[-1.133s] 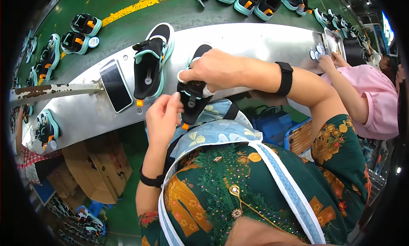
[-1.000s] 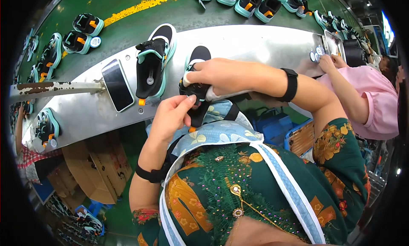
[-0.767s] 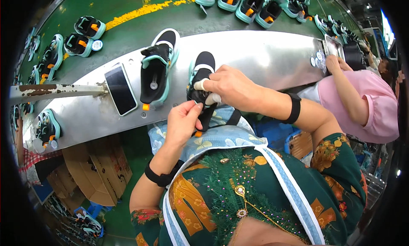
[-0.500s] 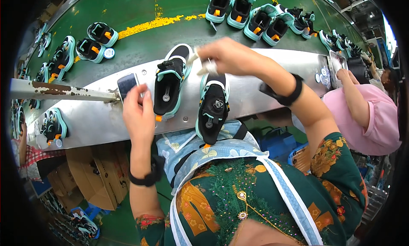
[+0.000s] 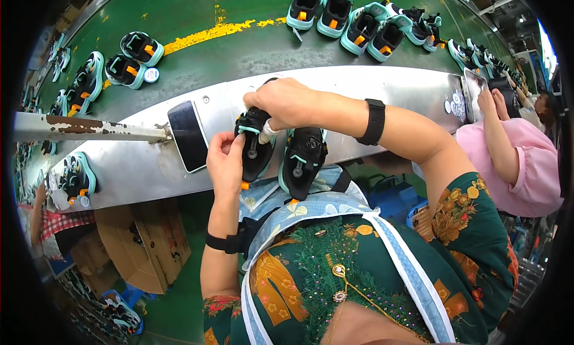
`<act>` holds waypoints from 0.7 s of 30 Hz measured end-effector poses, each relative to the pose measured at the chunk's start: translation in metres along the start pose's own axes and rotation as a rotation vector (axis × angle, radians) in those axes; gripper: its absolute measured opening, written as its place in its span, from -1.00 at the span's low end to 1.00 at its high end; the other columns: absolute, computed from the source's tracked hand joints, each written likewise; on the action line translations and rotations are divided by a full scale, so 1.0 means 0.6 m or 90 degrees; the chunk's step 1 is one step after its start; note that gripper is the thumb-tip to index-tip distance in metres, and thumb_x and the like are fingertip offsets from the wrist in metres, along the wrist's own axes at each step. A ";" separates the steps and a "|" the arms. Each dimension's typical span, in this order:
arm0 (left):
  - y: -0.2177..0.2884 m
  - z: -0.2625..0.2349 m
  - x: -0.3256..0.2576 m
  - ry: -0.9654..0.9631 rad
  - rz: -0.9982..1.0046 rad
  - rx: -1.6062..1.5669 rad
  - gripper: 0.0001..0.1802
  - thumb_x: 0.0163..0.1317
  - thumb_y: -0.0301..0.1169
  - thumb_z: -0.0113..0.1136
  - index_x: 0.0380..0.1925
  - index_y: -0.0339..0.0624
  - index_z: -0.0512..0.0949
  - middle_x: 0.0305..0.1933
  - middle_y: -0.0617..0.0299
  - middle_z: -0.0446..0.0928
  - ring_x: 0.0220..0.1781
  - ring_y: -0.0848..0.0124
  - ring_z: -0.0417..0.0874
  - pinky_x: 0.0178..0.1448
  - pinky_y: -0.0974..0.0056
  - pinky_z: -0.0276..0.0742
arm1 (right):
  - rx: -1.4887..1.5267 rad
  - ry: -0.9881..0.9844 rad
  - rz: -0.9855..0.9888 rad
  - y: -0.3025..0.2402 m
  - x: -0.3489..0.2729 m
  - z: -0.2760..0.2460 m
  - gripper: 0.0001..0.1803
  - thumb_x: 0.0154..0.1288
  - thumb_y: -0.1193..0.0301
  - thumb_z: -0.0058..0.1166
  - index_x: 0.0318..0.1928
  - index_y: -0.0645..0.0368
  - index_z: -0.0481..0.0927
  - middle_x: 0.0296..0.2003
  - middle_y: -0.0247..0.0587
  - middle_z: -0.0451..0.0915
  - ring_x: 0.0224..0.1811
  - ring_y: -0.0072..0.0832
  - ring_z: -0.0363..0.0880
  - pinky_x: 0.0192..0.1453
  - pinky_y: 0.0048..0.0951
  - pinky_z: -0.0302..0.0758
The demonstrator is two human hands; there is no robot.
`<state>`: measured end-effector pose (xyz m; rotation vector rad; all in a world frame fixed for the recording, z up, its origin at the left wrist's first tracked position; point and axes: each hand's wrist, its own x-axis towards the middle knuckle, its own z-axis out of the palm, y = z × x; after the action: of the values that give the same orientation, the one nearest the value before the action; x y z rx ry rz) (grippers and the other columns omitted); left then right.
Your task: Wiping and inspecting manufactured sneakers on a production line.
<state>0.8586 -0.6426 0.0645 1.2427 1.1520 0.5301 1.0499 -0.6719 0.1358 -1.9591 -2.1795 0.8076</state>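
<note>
A black sneaker with mint trim and an orange heel tab stands on the metal bench, heel toward me. My left hand pinches the left edge of its opening between thumb and fingers. Over its front bends my right hand, fingers curled down and a white cover on one digit reaching the opening's right side. That hand hides the toe and much of the laces. Close on the right is a matching sneaker, partly overhanging the bench's near edge, touched by neither hand.
A dark phone lies left of the sneakers, near a chipped white pole. Several more sneakers stand on the green surface beyond the metal bench. Another sneaker sits at the bench's left. A co-worker in pink is at the right.
My left hand has moved right, from beside the phone to the left sneaker's edge. My right hand has come leftward and nearer, onto that sneaker's front. Both sneakers have shifted slightly right.
</note>
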 end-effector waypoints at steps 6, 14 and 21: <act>-0.017 0.004 0.006 0.021 0.085 0.089 -0.88 0.26 -0.45 0.17 -0.28 -0.27 0.49 -0.39 0.35 0.48 -0.36 0.61 0.43 -0.26 0.48 0.34 | 0.456 -0.188 -0.007 0.031 -0.016 -0.032 -0.55 -0.04 0.49 0.28 -0.04 0.06 0.54 -0.23 -0.08 0.62 -0.22 -0.12 0.62 -0.19 -0.19 0.52; -0.016 0.003 -0.006 0.027 0.061 -0.045 -0.89 0.26 -0.47 0.16 -0.29 -0.30 0.49 -0.38 0.27 0.52 -0.36 0.56 0.46 -0.25 0.43 0.40 | -0.016 0.057 -0.097 0.002 -0.056 0.030 -0.51 -0.03 0.41 0.28 -0.03 -0.03 0.43 -0.29 -0.09 0.54 -0.27 -0.03 0.59 -0.26 -0.13 0.52; 0.034 0.010 -0.111 -0.147 0.508 0.407 -0.91 0.07 -0.48 0.24 -0.41 -0.22 0.55 -0.37 0.18 0.53 -0.19 0.22 0.45 -0.06 0.21 0.37 | 0.031 0.014 -0.082 -0.006 -0.076 0.005 -0.52 0.01 0.47 0.22 0.00 -0.11 0.44 -0.27 -0.10 0.47 -0.20 -0.08 0.58 -0.22 -0.11 0.53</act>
<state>0.8431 -0.6951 0.1083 2.2813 0.5960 0.5892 1.0526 -0.7160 0.1470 -1.7761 -2.2244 0.8071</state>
